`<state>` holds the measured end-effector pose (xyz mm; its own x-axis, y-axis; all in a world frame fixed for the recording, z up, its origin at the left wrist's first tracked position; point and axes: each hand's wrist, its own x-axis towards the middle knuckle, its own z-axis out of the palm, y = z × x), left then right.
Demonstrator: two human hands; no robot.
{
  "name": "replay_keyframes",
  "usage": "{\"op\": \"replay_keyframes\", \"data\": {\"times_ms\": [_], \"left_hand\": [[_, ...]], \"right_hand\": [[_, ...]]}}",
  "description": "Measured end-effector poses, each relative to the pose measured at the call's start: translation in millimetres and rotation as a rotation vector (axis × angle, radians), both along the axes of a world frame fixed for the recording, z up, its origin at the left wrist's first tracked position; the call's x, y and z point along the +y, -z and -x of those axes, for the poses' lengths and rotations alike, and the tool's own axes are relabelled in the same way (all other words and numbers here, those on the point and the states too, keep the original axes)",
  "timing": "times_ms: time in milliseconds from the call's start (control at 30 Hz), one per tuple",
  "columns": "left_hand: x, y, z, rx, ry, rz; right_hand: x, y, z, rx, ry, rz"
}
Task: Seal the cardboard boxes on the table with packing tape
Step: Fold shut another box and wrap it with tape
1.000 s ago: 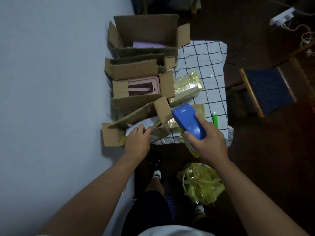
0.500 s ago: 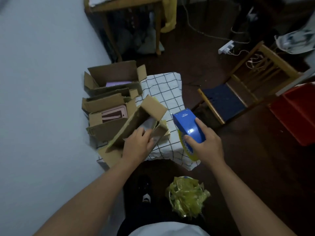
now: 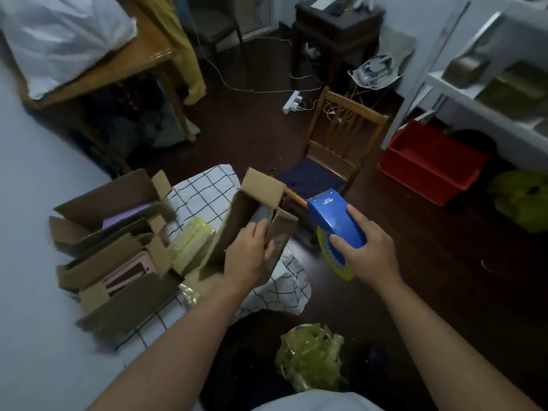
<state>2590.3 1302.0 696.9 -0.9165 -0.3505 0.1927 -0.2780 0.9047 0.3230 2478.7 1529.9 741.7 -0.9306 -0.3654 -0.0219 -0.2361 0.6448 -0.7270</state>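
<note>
Blue tape dispenser (image 3: 335,221), black-checked white cloth (image 3: 204,192)

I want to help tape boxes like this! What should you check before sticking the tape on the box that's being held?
1. Tape dispenser gripped firmly: ok, the right hand is wrapped round it.
2. Box held steady: ok, the left hand grips its near edge.
3. Flaps folded shut: not ok, the top flap still sticks up and the box is open.
4. Box sitting flat on the checked cloth: not ok, it is tilted up.
5. Loose tape end ready: cannot tell, the yellow roll is partly hidden.
6. Dispenser touching the box: not ok, it is off to the side.
</note>
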Motion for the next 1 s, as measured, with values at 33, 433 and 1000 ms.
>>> {"op": "replay_keyframes", "data": {"times_ms": [33,433,1000], "left_hand": [[10,-2,8,-0.007,0.005,-0.008],[176,-16,124,-0.115,-0.221,0.03],[183,-12,214,-0.125,-0.354,-0.006]], "right_hand": [[10,2,10,-0.001,0.009,0.02],[156,9,165,-0.111,-0.134,0.147],[143,5,266,-0.075,-0.251,0.055]]}}
